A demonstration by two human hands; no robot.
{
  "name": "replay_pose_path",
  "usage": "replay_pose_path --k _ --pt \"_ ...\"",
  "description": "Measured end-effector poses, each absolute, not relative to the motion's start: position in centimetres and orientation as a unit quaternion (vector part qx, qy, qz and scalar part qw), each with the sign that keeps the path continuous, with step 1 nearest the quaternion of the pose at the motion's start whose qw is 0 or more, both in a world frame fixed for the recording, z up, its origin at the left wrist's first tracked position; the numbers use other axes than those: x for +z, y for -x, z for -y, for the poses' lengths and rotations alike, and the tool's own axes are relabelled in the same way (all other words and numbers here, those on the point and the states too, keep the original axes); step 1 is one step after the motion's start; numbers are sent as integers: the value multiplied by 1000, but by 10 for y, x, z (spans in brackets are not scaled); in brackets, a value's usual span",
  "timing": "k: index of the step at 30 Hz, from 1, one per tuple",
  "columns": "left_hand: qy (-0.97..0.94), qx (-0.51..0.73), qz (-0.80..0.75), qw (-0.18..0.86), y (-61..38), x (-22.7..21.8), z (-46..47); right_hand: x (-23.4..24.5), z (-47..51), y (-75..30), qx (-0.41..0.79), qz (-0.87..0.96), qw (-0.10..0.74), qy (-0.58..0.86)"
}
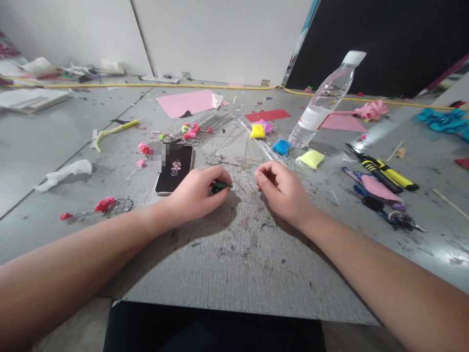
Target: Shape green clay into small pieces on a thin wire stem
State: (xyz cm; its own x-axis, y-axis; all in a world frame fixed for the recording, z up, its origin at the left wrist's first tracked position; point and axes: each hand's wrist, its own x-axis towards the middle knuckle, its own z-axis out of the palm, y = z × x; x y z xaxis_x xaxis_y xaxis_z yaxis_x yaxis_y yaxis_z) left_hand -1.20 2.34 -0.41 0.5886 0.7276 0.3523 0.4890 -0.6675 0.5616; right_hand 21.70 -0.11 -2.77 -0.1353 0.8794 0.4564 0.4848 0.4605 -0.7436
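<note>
My left hand (pixel 200 193) is closed, with a small dark green lump (pixel 219 186) between thumb and fingers; most of the lump is hidden in the palm. A short gap to the right, my right hand (pixel 282 188) is curled with thumb and fingertips together. Whatever it may hold is too small or hidden to make out. Just beyond the hands lies a thin twisted wire piece (pixel 219 159). A phone (pixel 175 171) with a lit picture on its dark screen rests beside my left hand. Near the right hand are soft yellow (pixel 310 159) and blue packets (pixel 282 147).
A water bottle (pixel 318 115) leans to the right. Yellow-black pliers (pixel 383 168) and keys (pixel 399 220) lie at right. At left is a wire piece with red blobs (pixel 106 204). Pink paper (pixel 185 103) and thin wires (pixel 210 124) lie further back, before a yellow cord (pixel 220 87).
</note>
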Motion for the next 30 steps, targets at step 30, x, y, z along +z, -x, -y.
replay_pose_path --k 30 --pt "-864 259 -375 215 13 -6 -29 -33 7 -211 174 824 380 383"
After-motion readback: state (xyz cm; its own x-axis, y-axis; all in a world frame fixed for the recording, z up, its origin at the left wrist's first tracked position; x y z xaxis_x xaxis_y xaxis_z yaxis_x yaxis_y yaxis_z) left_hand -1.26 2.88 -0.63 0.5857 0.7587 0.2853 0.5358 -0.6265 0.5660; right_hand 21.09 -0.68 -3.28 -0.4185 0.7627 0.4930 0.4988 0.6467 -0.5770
